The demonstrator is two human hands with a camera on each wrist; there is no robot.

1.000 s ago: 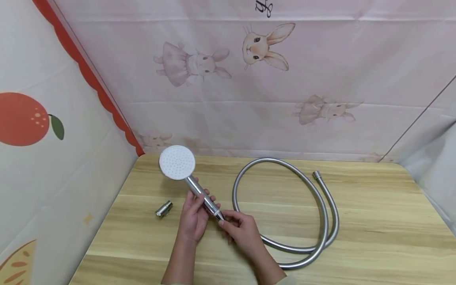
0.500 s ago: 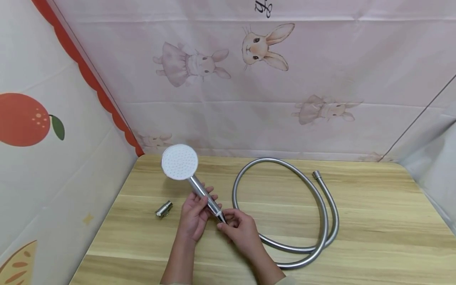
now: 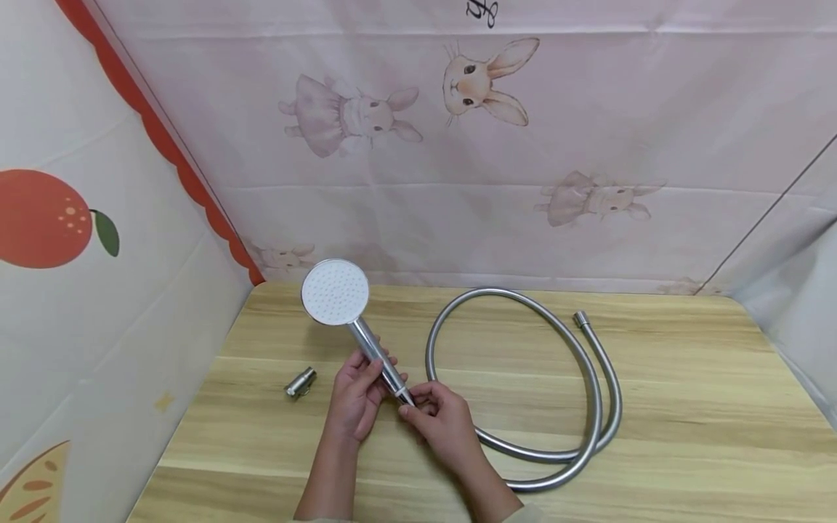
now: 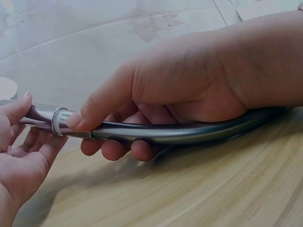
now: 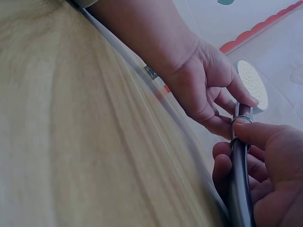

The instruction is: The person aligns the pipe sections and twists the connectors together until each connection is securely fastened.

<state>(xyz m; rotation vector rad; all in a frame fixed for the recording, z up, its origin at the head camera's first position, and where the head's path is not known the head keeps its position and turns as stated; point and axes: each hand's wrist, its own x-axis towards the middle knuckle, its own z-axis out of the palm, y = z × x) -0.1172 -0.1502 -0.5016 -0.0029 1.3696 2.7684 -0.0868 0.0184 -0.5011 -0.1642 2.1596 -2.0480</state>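
Observation:
A handheld shower head [image 3: 335, 292] with a round white spray face and chrome handle is held tilted over the table, face up. My left hand [image 3: 355, 396] holds it by the handle, thumb along the near side. My right hand [image 3: 447, 425] pinches the metal end fitting [image 4: 73, 120] of a grey shower hose [image 3: 591, 378] between thumb and curled fingers. That fitting meets the handle's lower end, where a pale ring [image 4: 58, 121] shows in the left wrist view. From the right hand, the hose [image 5: 240, 189] runs back under the palm in the right wrist view.
The hose lies looped on the wooden table [image 3: 686, 407], its free end fitting [image 3: 580, 319] pointing toward the back. To the left of my left hand lies a small chrome fitting [image 3: 301, 383]. Printed cloth walls [image 3: 418, 232] stand behind and to the left.
The shower head has shifted slightly right and up in the head view, with my left hand moving a little along with it. My right thumb and fingers have shifted slightly at the joint.

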